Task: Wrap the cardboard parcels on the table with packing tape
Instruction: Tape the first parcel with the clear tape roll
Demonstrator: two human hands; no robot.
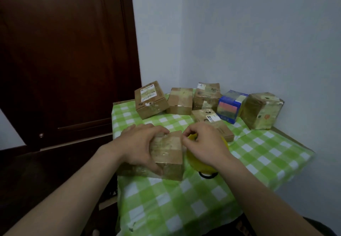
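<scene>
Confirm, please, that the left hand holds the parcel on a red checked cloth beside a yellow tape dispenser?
Wrong colour: the head view shows a green checked cloth. The left hand holds the parcel beside the yellow tape dispenser.

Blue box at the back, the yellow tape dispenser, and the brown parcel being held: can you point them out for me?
blue cardboard box [228,108]: head view, its front face.
yellow plastic tape dispenser [194,159]: head view, its lower left rim.
brown cardboard parcel [168,151]: head view, its taped upper face.
</scene>
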